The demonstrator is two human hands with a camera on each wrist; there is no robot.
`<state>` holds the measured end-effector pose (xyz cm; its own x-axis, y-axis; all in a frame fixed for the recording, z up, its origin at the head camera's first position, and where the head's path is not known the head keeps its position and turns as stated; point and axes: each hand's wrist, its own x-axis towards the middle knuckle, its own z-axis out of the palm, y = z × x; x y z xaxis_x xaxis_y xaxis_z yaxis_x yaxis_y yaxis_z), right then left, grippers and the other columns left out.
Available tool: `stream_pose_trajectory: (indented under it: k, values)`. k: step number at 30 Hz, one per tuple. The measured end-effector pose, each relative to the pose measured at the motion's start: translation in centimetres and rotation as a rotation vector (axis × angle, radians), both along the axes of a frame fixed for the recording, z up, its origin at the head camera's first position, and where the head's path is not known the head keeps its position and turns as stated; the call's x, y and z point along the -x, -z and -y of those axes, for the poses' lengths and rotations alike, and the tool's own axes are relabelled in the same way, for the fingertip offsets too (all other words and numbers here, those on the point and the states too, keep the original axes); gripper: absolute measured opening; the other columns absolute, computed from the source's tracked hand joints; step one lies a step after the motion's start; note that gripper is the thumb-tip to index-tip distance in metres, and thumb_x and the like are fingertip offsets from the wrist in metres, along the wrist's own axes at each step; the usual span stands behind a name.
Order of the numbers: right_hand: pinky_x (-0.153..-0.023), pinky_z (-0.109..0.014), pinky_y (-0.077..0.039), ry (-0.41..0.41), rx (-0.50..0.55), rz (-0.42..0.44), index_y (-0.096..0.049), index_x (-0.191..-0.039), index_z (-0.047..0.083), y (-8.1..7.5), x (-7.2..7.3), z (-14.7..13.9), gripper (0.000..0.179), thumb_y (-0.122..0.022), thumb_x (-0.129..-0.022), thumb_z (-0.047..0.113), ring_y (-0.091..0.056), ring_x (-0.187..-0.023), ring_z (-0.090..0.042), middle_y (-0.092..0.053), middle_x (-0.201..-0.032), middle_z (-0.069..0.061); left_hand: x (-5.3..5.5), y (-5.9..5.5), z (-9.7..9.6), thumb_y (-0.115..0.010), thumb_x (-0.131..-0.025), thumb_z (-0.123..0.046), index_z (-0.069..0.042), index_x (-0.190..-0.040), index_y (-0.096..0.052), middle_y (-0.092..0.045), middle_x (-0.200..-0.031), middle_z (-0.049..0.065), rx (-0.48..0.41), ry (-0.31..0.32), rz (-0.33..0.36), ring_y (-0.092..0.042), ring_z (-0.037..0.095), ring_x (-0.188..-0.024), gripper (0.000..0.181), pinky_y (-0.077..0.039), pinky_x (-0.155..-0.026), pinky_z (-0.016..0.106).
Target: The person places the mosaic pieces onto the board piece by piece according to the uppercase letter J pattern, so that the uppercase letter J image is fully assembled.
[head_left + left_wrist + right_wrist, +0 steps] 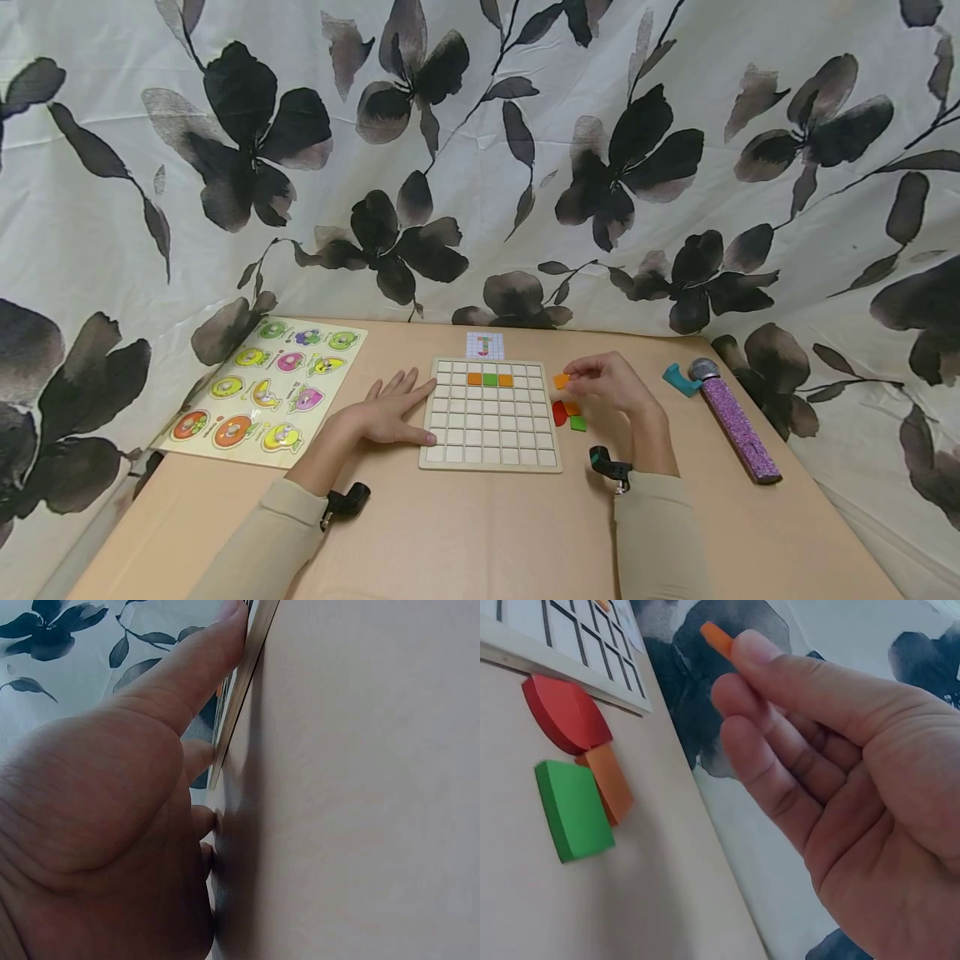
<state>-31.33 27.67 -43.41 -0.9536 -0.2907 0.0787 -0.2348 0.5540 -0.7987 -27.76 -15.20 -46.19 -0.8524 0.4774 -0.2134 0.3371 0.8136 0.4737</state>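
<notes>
A pale wooden grid board (491, 456) lies on the table, with an orange, a green and another orange tile in a row near its top. My left hand (386, 412) rests at the board's left edge, fingers spread and thumb on the lower corner. In the right wrist view my right hand (832, 765) pinches an orange tile (717, 639) between thumb and finger, raised off the table beside the board. Below it lie a red piece (566, 712), an orange tile (611, 784) and a green tile (574, 810), close together at the board's right edge.
Behind the board lies a small pattern card (485, 345) with coloured squares. At left is a sheet of fruit pictures (270, 392). A purple glittery microphone (738, 425) and a teal curved piece (681, 381) lie at right. A floral cloth (480, 167) hangs behind the table.
</notes>
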Motion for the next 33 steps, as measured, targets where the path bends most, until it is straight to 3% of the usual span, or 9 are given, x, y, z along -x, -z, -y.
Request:
stream_pose_trajectory:
  k: [19,28,33]
  values:
    - [-0.072,-0.025,-0.057,-0.020,0.034,-0.013,-0.077,-0.113,0.006,0.4,0.4,3.9,0.024,-0.082,-0.091,0.013,-0.062,-0.087,-0.025,-0.072,-0.099,-0.010,0.1,0.2,0.1,-0.072,-0.085,-0.069,-0.021,-0.168,-0.022,-0.001,-0.175,0.021,0.004,0.001,-0.013,0.005,0.044,-0.162,0.108,0.004,-0.125,0.070]
    - [-0.063,-0.027,-0.055,0.041,0.086,0.015,-0.078,-0.111,0.007,1.2,1.0,5.9,0.022,-0.082,-0.090,0.014,-0.061,-0.084,-0.025,-0.070,-0.096,-0.009,0.1,0.3,0.1,-0.072,-0.086,-0.068,-0.021,-0.168,-0.021,-0.001,-0.175,0.021,0.006,0.004,-0.014,0.005,0.044,-0.162,0.107,0.004,-0.125,0.069]
    - [-0.067,-0.026,-0.055,0.022,0.027,-0.056,-0.078,-0.110,0.005,1.3,1.1,6.8,0.020,-0.081,-0.091,0.012,-0.061,-0.084,-0.024,-0.070,-0.094,-0.008,0.1,0.2,0.1,-0.072,-0.087,-0.067,-0.021,-0.168,-0.021,-0.001,-0.175,0.022,0.006,0.007,-0.014,0.005,0.044,-0.161,0.107,0.005,-0.125,0.069]
